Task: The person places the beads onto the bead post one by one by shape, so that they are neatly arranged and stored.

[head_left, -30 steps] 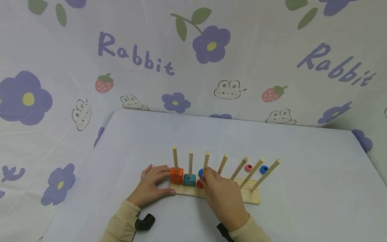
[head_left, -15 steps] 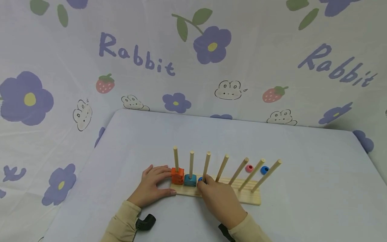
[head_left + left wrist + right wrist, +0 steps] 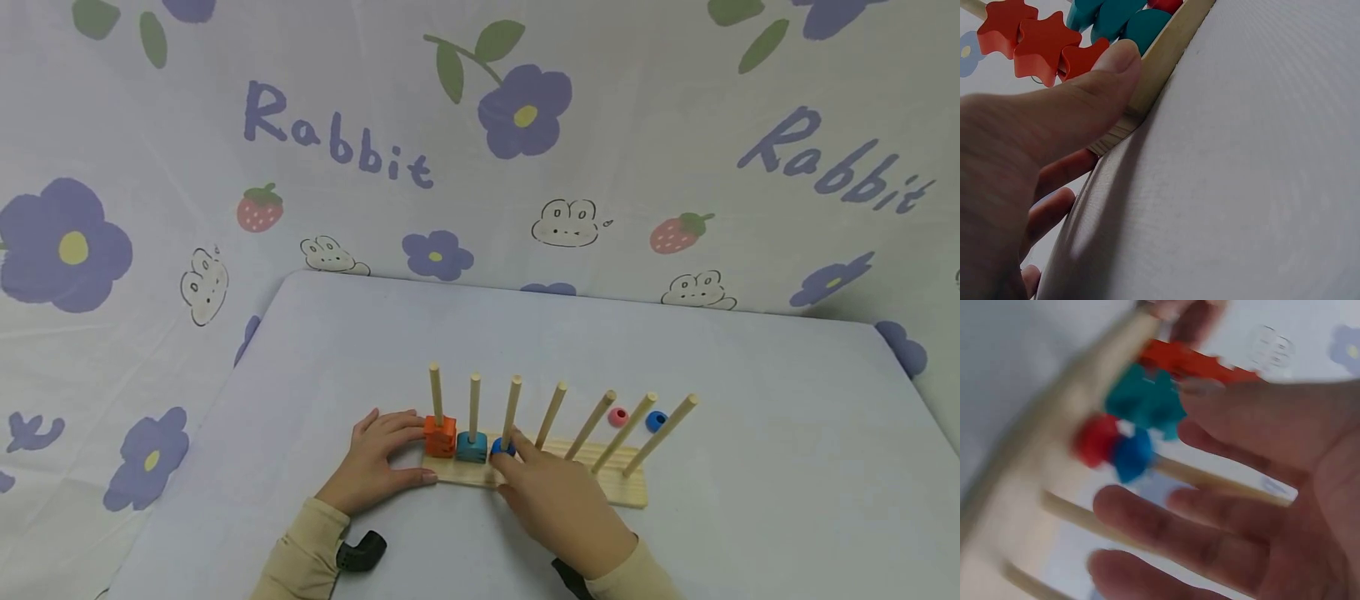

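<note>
A wooden peg board (image 3: 626,493) with a row of upright pegs lies on the table. My left hand (image 3: 375,462) holds its left end, thumb (image 3: 1116,59) against the front edge and fingers round behind. Orange star-shaped blocks (image 3: 1044,47) are stacked on the leftmost peg, and teal rounded-lobed blocks (image 3: 471,447) on the second. The third peg carries a red bead (image 3: 1094,440) with a blue bead (image 3: 1134,455) above it. My right hand (image 3: 566,504) is right beside that peg, fingers spread and apart from the beads in the right wrist view.
Behind the board's right half lie a pink bead (image 3: 617,417) and another blue bead (image 3: 656,422). The pegs to the right of the third stand bare. A printed rabbit-and-flower cloth (image 3: 360,217) hangs behind the white table (image 3: 787,433).
My right hand has slid the blue bead down the third peg onto the red one, then let go and drawn back slightly. My left hand keeps its place.
</note>
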Demonstrator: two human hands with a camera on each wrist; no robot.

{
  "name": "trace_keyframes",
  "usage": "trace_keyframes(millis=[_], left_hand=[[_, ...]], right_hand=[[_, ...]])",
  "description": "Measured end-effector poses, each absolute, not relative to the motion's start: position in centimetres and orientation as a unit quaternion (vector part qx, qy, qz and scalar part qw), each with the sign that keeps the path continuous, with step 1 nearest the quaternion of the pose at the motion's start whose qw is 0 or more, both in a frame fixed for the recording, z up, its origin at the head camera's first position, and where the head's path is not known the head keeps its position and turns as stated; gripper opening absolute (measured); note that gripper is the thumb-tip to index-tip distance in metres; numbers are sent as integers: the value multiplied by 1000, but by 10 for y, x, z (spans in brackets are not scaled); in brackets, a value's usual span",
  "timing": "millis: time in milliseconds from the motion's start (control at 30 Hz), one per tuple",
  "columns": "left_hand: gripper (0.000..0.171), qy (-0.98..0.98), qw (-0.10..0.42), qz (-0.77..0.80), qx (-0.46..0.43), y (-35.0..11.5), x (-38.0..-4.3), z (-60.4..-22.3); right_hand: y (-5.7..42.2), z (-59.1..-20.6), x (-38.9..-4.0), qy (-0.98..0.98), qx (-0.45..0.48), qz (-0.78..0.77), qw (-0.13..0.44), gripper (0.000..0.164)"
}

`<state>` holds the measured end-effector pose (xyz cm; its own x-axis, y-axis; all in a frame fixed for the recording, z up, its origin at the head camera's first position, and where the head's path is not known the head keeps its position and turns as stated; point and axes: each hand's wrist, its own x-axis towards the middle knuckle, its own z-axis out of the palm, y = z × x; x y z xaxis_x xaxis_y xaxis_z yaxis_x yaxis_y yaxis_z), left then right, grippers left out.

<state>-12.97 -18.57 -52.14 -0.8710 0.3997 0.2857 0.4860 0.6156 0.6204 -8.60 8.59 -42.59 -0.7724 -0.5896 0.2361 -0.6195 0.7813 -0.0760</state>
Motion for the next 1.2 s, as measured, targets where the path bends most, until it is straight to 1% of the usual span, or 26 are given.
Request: trace_keyframes(millis=[133,233,333,500,567,667,767,833,900,933,1133,1200], left_hand=[[58,-897,55,-364,-245,-186,-130,-522],[58,-897,50,-363,-245,-185,-130,-522],[58,-899,47,-359,-247,-184,-132,-523],[60,-904,46,-347,-246,-184,-133,-524],[61,-905,46,-345,-244,-185,-132,-525],[62,-907,43,-344,-239,-186,-132,-525],[62,-908,40,-343,-236,-186,-132,-525],[62,-908,39,-344,-235,-187,-132,-524],[62,-909,39,-343,-234,-187,-133,-524],[62,-909,38,-343,-233,-187,-133,-524],[63,-910,34,-343,-229,-186,-131,-525],[63,-910,35,-342,-231,-185,-131,-526]], right_hand=[[100,-394,-77,-937,325,92,88,21],[117,-369,-69,-937,315,101,113,15],[139,-346,-59,-931,304,128,152,13],[174,-318,-47,-916,294,193,195,9],[186,-311,-45,-920,270,201,201,12],[203,-304,-47,-940,195,183,211,11],[220,-303,-52,-952,113,169,229,9],[231,-306,-58,-952,82,179,236,10],[240,-314,-68,-954,72,192,220,10],[244,-319,-74,-957,69,197,201,11],[255,-367,-121,-982,65,178,15,21],[257,-384,-131,-981,73,175,-33,24]])
